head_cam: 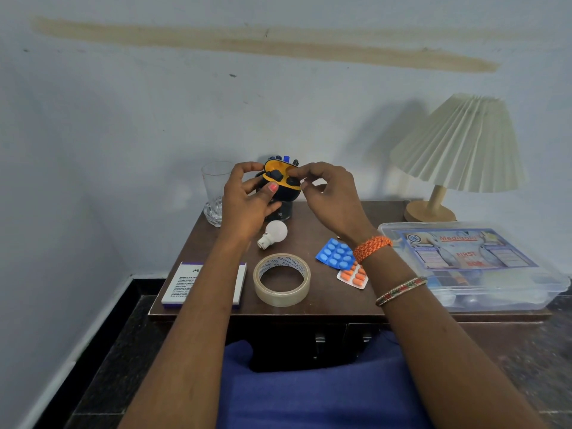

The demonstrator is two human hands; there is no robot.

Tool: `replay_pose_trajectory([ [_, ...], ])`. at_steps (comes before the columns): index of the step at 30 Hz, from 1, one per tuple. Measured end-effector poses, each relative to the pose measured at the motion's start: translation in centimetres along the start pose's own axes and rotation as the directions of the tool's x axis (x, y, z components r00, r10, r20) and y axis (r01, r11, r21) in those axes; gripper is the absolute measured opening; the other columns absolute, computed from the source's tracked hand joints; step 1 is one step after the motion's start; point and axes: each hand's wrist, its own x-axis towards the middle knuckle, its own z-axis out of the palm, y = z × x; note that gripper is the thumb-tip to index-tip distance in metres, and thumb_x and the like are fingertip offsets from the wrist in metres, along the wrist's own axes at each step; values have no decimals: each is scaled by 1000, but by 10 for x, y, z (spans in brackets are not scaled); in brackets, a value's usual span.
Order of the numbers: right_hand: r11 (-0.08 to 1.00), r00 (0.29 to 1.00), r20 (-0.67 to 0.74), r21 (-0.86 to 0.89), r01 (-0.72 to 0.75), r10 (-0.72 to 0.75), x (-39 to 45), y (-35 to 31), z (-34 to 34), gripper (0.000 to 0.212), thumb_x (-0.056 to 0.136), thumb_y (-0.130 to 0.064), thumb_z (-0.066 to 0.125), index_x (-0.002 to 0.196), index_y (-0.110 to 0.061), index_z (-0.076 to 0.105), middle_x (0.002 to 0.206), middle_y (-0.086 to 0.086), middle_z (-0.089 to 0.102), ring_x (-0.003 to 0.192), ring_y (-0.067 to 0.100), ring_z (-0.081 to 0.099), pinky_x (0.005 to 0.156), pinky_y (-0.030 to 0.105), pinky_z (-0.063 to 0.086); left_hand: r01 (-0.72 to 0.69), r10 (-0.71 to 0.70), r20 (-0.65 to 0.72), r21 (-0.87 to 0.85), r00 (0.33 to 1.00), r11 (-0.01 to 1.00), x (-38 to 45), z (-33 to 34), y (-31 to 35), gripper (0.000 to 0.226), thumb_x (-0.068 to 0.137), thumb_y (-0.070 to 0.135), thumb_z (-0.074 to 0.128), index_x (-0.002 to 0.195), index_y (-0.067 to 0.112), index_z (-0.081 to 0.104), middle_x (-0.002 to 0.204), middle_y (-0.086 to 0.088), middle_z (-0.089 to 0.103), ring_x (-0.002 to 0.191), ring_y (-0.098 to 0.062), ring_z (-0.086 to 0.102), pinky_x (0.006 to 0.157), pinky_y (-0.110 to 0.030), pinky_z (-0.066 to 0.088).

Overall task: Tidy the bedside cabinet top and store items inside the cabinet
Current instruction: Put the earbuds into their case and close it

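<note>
**Crowded top, bare strip in the middle**

Bare cabinet top (pixel 322 224) runs between the bulb (pixel 274 233) and the first-aid box (pixel 470 264). Tape (pixel 281 279), 2 pill strips (pixel 335 253) and a carton (pixel 204 283) block the front edge. Glass (pixel 215 193), pen holder (pixel 280 212) and lamp (pixel 458 150) line the wall side.

The cabinet top (pixel 322 230) looks like dark, smooth wood with a slight sheen; the tape roll (pixel 281 279) is glossy translucent plastic; the tumbler (pixel 214 193) is clear glass. The lamp (pixel 458 150) has a matt pleated shade, paper or cloth, on a pale wooden base; the first-aid box (pixel 476 267) is clear glossy plastic; the blister packs (pixel 335 254) shine like foil.
</note>
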Motion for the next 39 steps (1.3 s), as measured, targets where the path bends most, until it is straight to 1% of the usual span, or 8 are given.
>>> replay_pose_trajectory([
  [5,999,998,-39,-7,38,-38,-2,-1,0,39,79,8,47,103,-11,70,101,4,70,88,9,57,71,3,41,6,-6,-10,-18,1000,1000,-1,0,2,34,91,1,56,122,11,45,106,-5,61,82,-8,64,61,-16,57],
  [10,996,977,-203,72,-49,63,0,-2,-3,23,89,-3,50,105,-11,64,93,-5,63,81,3,58,70,6,47,35,-35,-2,-26,999,999,-1,1,3,31,90,2,56,116,16,46,107,-4,61,85,-9,63,61,-17,57],
  [13,889,933,-18,313,-335,359,4,-2,-6,16,96,-22,52,101,-13,63,98,5,67,88,17,66,70,25,57,70,-66,80,-48,995,996,-3,1,5,30,91,2,56,116,15,46,110,-6,63,87,-11,65,63,-20,58],
  [16,678,829,254,483,-555,498,4,-6,-10,25,95,-31,53,87,-10,65,84,7,68,74,19,68,65,28,59,85,-78,164,-38,983,996,-5,2,5,31,91,0,55,118,12,46,98,1,64,85,-9,65,60,-19,57],
  [22,558,806,300,598,-576,511,4,-1,-14,17,90,-19,63,83,-4,66,85,13,69,78,23,68,76,37,59,102,-98,163,-20,982,995,-6,3,4,31,90,0,55,117,13,46,93,4,64,83,-9,65,59,-19,57],
  [27,630,866,293,597,-496,404,2,0,-14,16,87,-8,64,100,0,69,93,13,70,85,19,68,71,25,59,115,-109,110,-44,988,992,-5,4,4,29,91,1,55,116,13,44,105,-11,62,84,-11,64,59,-19,58],
  [35,690,896,233,574,-441,379,4,-3,-7,15,91,-5,55,99,-5,67,90,9,67,85,15,64,82,28,54,108,-108,7,-67,994,992,-2,1,2,28,91,2,56,113,14,45,104,-11,61,81,-13,64,59,-19,58],
  [39,789,917,163,470,-396,363,4,-2,-2,16,91,-8,56,103,-6,67,89,8,67,83,15,63,89,35,53,96,-101,-64,-80,993,992,0,-2,1,26,90,4,57,112,14,45,99,-8,61,80,-10,64,63,-22,59],
])
